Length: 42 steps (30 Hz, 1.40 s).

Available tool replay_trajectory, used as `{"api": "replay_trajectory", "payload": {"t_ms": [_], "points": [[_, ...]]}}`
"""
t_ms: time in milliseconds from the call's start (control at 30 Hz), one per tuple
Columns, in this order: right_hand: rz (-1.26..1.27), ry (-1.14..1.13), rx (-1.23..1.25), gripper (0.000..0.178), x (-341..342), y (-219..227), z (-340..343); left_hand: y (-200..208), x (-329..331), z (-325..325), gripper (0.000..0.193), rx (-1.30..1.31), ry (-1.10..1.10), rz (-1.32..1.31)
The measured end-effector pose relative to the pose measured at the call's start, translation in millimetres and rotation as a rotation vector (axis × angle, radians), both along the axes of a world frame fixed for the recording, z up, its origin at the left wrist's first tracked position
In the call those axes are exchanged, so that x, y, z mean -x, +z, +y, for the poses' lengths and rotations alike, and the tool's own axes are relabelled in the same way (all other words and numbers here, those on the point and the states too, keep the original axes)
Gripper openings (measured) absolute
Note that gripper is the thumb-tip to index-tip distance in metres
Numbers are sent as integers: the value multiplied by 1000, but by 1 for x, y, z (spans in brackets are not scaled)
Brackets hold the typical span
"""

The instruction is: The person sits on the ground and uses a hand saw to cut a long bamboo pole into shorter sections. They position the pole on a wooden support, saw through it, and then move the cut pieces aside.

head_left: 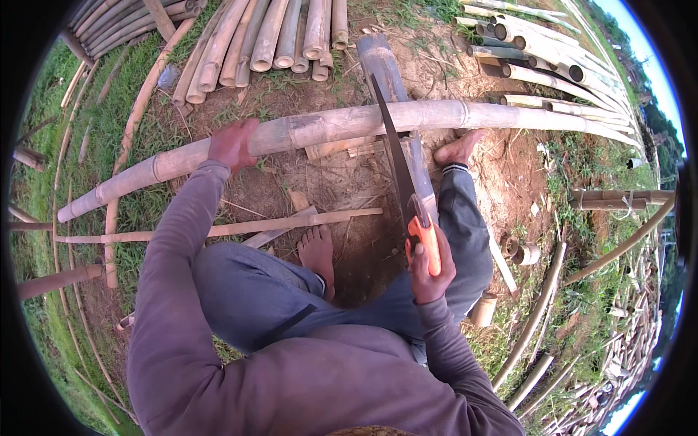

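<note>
I have my left grip [234, 145] closed around a long bamboo pole [327, 128] and my right grip [432, 269] wrapped around an orange saw handle [434, 251]. My left arm [178, 240] reaches forward; my right forearm [445, 330] is by the right leg [465, 232]. The pole lies across another bamboo piece [384, 62], and the dark saw blade [399, 160] crosses over it.

The setting is outdoors in bright daylight, with sunlit patches across bare reddish-brown earth [523, 171] that gives way to green grass [43, 312] on the left. Cut bamboo poles [269, 36] lie in a row at the top, with a pale stack [545, 47] at upper right. Scattered bamboo pieces [618, 370] cover the lower right, and dark trees [665, 123] meet blue sky [651, 43] along the right rim.
</note>
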State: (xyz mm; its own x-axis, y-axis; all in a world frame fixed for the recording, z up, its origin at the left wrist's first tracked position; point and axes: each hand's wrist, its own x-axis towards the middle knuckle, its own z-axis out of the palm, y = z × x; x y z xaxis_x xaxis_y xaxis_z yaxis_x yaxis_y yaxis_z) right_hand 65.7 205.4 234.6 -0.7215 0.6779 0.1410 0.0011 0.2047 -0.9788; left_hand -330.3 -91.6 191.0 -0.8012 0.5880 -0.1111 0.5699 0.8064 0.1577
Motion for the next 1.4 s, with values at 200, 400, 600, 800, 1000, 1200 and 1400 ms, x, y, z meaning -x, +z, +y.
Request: {"api": "replay_trajectory", "payload": {"t_ms": [200, 400, 600, 800, 1000, 1200, 1400], "points": [[-8, 54, -122, 43, 147, 7, 48, -1, 6, 9, 91, -25, -34, 17], [9, 65, -50, 52, -28, 17, -9, 0, 4, -4, 89, -9, 25, 21], [-36, 65, 50, 43, 99, -1, 40, -2, 4, 9, 87, -23, -6, 18], [-33, 77, -17, 39, 134, 18, 42, 8, 4, 5, 91, 1, -3, 35], [-46, 47, -59, 53, -41, 25, -6, -15, 7, -9, 95, -51, -7, 69], [2, 63, 4, 42, 144, 11, 52, 4, 2, 15, 95, 17, 25, -46], [-40, 51, -162, 45, 75, 15, 29, 4, 12, 5, 95, 2, 28, -2]]}}
